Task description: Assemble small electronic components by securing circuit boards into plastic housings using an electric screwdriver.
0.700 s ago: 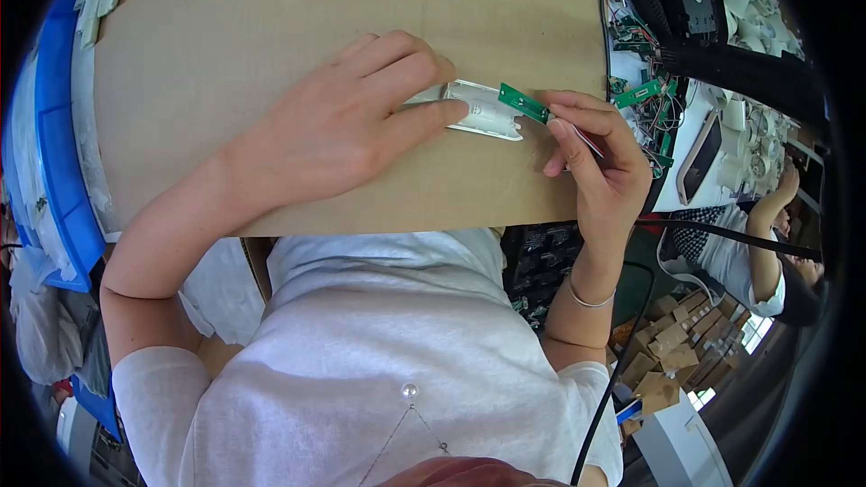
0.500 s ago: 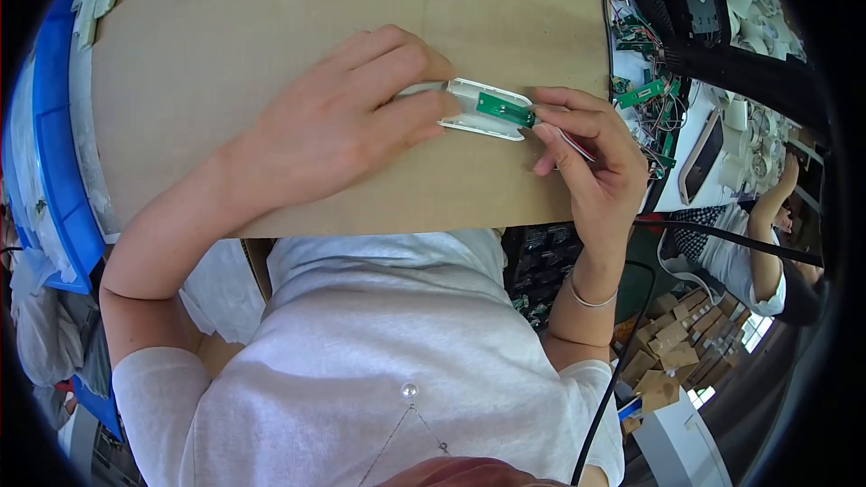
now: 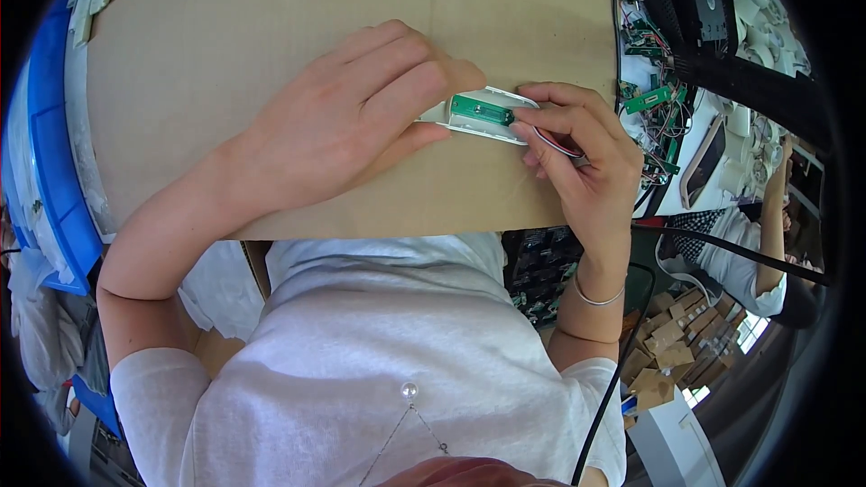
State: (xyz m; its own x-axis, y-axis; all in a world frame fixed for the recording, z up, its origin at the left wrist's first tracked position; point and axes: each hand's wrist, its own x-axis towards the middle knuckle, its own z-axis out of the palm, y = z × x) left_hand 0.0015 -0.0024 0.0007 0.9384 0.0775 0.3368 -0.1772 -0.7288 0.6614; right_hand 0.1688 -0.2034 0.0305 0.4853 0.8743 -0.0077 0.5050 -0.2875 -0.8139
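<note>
Green board [image 3: 483, 110] now lies inside the white plastic case [image 3: 478, 115], on the brown cardboard sheet [image 3: 225, 54]. A moment ago the little board was sticking out past the right end of the case; now it sits flat in the middle. So I think the board is in its place, or nearly. The left hand [image 3: 352, 117] lies flat and loose over the left end of the case and holds it down. The right hand [image 3: 577, 149] pinches the right end of the board with its fingertips, and red and white wires [image 3: 557, 142] tuck into its curled fingers
</note>
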